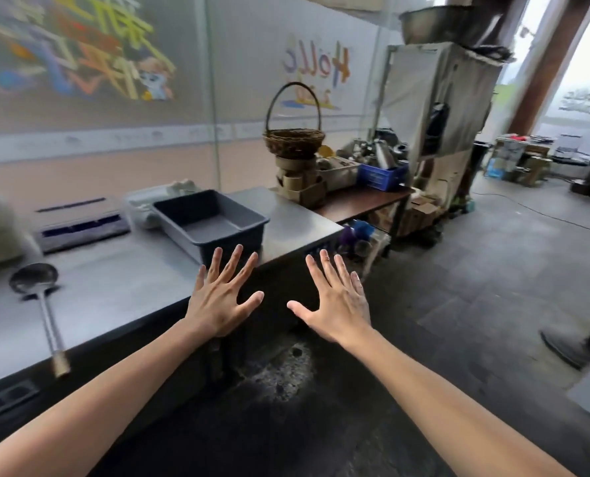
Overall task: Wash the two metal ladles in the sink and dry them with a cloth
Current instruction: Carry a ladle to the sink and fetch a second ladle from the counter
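One metal ladle [40, 297] lies on the steel counter [121, 287] at the left, bowl up toward the wall, its handle reaching the counter's front edge. I see only this one ladle, and no sink or cloth is plainly in view. My left hand [219, 297] is stretched out in front of me with fingers spread, palm down, over the counter's front edge. To its right my right hand [335, 301] is held the same way, above the floor. Both hands hold nothing.
A grey plastic tub [245, 218] stands on the counter just beyond my left hand. A flat dark-and-white box [80, 222] lies at the back left. Further right, a wooden table [362, 201] carries a wicker basket [293, 139], a blue crate and metal ware. A fan base [569, 346] stands on the floor.
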### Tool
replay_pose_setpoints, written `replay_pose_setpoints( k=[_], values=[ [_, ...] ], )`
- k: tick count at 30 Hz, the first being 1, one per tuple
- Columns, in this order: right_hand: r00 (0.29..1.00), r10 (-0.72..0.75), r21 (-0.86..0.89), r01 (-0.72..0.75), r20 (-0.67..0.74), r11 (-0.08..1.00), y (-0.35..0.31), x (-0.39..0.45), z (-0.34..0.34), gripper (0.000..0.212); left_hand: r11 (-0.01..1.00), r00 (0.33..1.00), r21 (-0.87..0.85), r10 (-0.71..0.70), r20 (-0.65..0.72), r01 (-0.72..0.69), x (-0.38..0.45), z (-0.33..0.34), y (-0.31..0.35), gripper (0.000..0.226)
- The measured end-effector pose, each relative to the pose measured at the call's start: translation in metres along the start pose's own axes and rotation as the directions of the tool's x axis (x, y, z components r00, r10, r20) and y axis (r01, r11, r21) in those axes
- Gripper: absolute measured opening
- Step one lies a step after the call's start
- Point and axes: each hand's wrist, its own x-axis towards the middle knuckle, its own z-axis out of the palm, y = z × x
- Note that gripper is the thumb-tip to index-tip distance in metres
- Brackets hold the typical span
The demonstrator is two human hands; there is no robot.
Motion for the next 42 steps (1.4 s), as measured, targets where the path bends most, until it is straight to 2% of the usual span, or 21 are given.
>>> replay_pose_setpoints(
  k=[5,12,20,25,30,35,38,42],
  values=[
    [0.990,-0.135,0.035,0.134,0.030,0.990,-0.057,0.076,0.037,0.097,0.984,0.986,0.060,-0.164,-0.016,0.165,0.013,-0.009,-0.081,0.083],
    [0.956,-0.283,0.101,0.275,0.074,0.956,-0.142,0.167,0.087,0.095,0.928,0.931,0.083,-0.364,-0.007,0.364,0.023,-0.017,-0.197,0.083],
    [0.902,-0.420,0.150,0.404,0.102,0.903,-0.230,0.252,0.130,0.094,0.830,0.838,0.117,-0.543,-0.051,0.545,0.020,-0.030,-0.299,0.083],
    [0.863,-0.484,0.174,0.459,0.145,0.871,-0.286,0.275,0.157,0.092,0.753,0.759,0.104,-0.649,-0.046,0.650,-0.002,-0.033,-0.347,0.076],
    [0.822,-0.529,0.227,0.486,0.209,0.844,-0.338,0.286,0.187,0.090,0.702,0.707,0.105,-0.707,-0.018,0.704,-0.025,-0.027,-0.395,0.086],
    [0.770,-0.574,0.315,0.491,0.280,0.812,-0.393,0.295,0.227,0.088,0.671,0.671,0.073,-0.741,0.023,0.738,-0.033,-0.017,-0.449,0.082],
    [0.731,-0.590,0.349,0.484,0.343,0.803,-0.431,0.302,0.259,0.087,0.676,0.672,0.017,-0.736,0.082,0.737,-0.033,-0.005,-0.488,0.077],
    [0.651,-0.569,0.395,0.413,0.502,0.821,-0.479,0.308,0.307,0.086,0.655,0.655,-0.079,-0.725,0.213,0.751,-0.034,0.017,-0.542,0.081]
  ],
)
